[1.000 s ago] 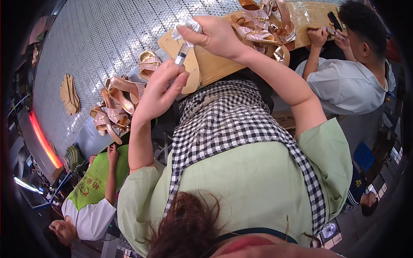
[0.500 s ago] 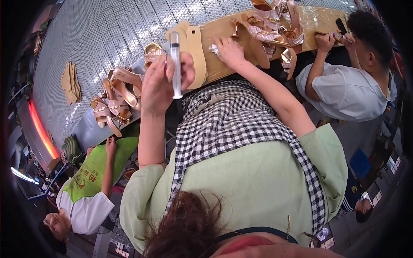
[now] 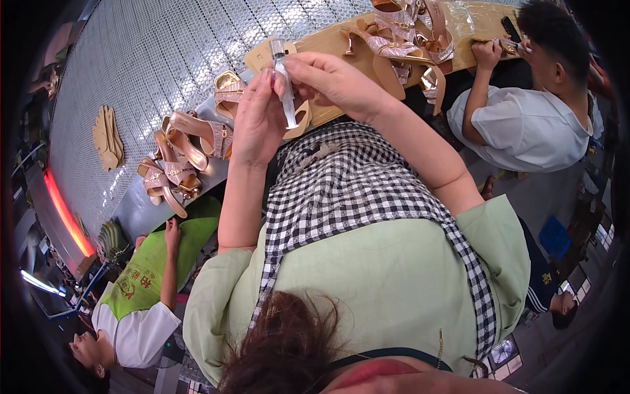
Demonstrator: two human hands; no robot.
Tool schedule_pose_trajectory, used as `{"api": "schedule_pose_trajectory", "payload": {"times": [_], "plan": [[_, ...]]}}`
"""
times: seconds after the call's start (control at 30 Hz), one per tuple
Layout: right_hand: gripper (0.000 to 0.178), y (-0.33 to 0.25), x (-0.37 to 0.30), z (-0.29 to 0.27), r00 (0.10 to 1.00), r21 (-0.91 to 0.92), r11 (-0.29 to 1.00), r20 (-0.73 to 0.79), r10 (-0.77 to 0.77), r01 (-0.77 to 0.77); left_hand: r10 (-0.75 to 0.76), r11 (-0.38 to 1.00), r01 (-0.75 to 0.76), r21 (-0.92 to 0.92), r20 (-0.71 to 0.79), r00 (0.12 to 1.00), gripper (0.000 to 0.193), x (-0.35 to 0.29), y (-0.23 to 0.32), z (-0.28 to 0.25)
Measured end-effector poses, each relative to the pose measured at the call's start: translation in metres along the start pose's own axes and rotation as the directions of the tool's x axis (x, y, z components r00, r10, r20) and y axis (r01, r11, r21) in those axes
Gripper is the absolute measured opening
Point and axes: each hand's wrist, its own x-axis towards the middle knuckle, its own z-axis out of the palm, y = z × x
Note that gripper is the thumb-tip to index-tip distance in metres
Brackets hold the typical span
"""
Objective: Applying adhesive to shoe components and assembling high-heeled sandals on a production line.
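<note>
A clear plastic syringe [image 3: 288, 108] stands nearly upright over the table edge, its plunger end toward me. My left hand [image 3: 259, 121] grips its barrel with the fingers closed. My right hand [image 3: 338, 82] meets the left one, its thumb and fingers closed around the syringe's upper part. A whitish bit shows at the right fingertips, too small to make out. Behind both hands lie tan insole-shaped pieces [image 3: 261, 56], largely covered. Just left of my left hand sits a pink and gold heeled sandal [image 3: 227, 92].
More metallic sandals stand at left [image 3: 174, 167] and in a heap at right [image 3: 410, 43] on a tan board [image 3: 469, 23]. Tan sole pieces [image 3: 108, 138] lie on the silvery metal-mesh conveyor [image 3: 151, 59]. Co-workers sit at right [image 3: 525, 125] and at left in a green apron [image 3: 144, 269].
My right hand has come off the board, where it held a crumpled white wad, and moved left to the syringe. My left hand keeps the syringe, now slightly farther right.
</note>
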Motion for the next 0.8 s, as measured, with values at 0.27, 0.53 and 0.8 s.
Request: {"api": "schedule_pose_trajectory", "payload": {"times": [0.27,0.53,0.8], "plan": [[0.038,-0.002,0.002,0.008,0.870,0.088,0.915,-0.356,-0.340,0.394,-0.191,0.916,0.107,-0.388,-0.186,0.964,0.029,-0.007,0.021,-0.011],[0.025,0.002,-0.004,0.043,0.957,-0.396,0.885,-0.050,-0.287,0.244,-0.089,0.899,-0.034,-0.437,-0.259,0.962,0.027,0.005,0.008,-0.021],[0.033,0.010,-0.005,0.030,0.931,-0.442,0.873,-0.189,-0.313,0.204,-0.093,0.866,-0.005,-0.500,-0.172,0.981,0.034,0.005,0.003,0.006]]}}
